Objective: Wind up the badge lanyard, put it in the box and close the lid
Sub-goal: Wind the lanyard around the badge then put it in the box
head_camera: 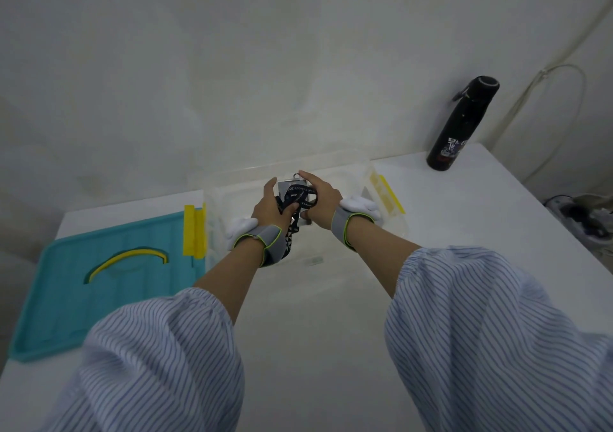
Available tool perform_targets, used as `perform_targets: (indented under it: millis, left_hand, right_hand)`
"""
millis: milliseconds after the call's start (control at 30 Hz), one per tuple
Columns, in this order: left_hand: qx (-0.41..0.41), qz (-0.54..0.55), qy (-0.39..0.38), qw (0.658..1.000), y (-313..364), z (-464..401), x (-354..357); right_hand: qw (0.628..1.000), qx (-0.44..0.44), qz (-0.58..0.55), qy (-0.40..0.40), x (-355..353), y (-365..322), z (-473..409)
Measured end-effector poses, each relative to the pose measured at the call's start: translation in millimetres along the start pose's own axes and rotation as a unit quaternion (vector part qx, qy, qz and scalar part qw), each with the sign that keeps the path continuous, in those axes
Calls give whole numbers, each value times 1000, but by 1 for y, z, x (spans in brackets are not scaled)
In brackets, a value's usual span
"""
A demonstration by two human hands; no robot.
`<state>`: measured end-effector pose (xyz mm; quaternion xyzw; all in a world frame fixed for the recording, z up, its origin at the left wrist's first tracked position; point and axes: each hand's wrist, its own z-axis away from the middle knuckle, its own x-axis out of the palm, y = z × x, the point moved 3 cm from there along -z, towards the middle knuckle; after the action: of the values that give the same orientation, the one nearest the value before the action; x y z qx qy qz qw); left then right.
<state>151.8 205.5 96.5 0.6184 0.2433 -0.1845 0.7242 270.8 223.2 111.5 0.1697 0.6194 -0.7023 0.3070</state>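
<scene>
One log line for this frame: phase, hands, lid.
phase: winding | left hand + right hand: hold lanyard over box | lid: off

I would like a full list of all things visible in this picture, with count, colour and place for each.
box: one, clear plastic with yellow clips, middle of the table, open
lid: one, teal with a yellow handle, flat on the table left of the box
lanyard: one, black with white print, wound round a badge, held over the box
bottle: one, black, upright at the far right of the table
table: one, white
cable: one, pale, on the wall at right
left hand: grips the lanyard
right hand: grips the badge
sleeves: two, blue striped
</scene>
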Motion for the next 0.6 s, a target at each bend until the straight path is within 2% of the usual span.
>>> perform_targets:
  millis: [167, 367, 600]
  left_hand:
    - [-12, -25, -4, 1000, -5, -2, 3]
    - [-97, -108, -33, 989, -27, -6, 6]
    - [-73, -129, -28, 989, -34, -12, 4]
  right_hand:
    - [1000, 6, 15, -23, 0, 3, -1]
    - [998, 16, 56, -30, -4, 10, -4]
    - [998, -5, 63, -31, -1, 10, -12]
